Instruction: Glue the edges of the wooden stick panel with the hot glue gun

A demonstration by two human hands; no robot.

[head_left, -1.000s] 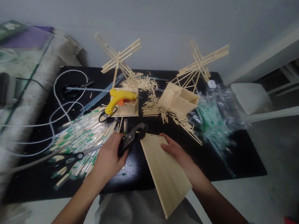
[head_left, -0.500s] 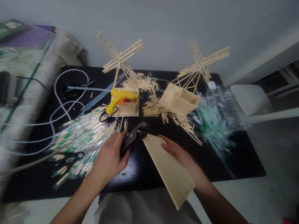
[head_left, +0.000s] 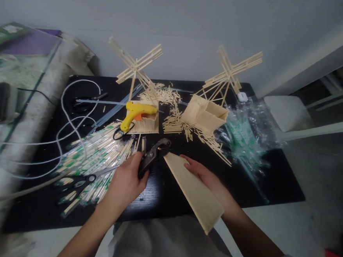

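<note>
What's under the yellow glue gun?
The yellow glue gun seems to rest on a pale wooden model. The model's front shows; whatever is right beneath the gun is covered.

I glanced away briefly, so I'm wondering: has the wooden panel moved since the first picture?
Yes: against the black table, the wooden panel has swung, its lower end now farther right.

Plain bluish-grey wall point(head_left: 181, 22) fills the top of the frame, pretty dim overall. Black table point(head_left: 171, 203) sits across the middle, with a soft glare patch showing wood grain near lower centre. Glass-topped furniture point(head_left: 43, 76) along the left edge, pale seat point(head_left: 289, 114) over at right, greyish floor point(head_left: 325, 184) at lower right, kinda blurry.
</note>
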